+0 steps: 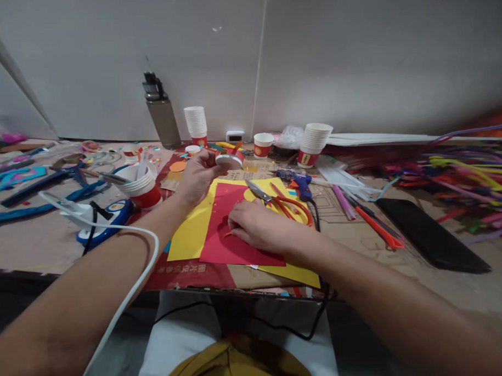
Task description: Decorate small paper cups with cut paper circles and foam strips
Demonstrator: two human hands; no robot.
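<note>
My left hand (199, 179) is closed on a short red-and-white paper cup (229, 160), tilted so its white round end faces me, with orange pieces standing up from it. Lower down, my right hand (250, 223) rests over a red sheet of paper (220, 241), its fingers curled and closed at a small orange piece (227, 234). The red sheet lies on yellow paper (185, 239). Just beyond my right hand, scissors with orange handles (282, 202) lie on the sheets. A blue glue gun (302, 186) is to their right.
Stacked paper cups (315, 144) and a bottle (163, 117) stand by the wall. At left are cups holding tools (146, 194) and a blue-and-white device (106, 220) with a white cable crossing my left forearm. A black phone (434, 233) and colourful pipe cleaners (477, 180) lie right.
</note>
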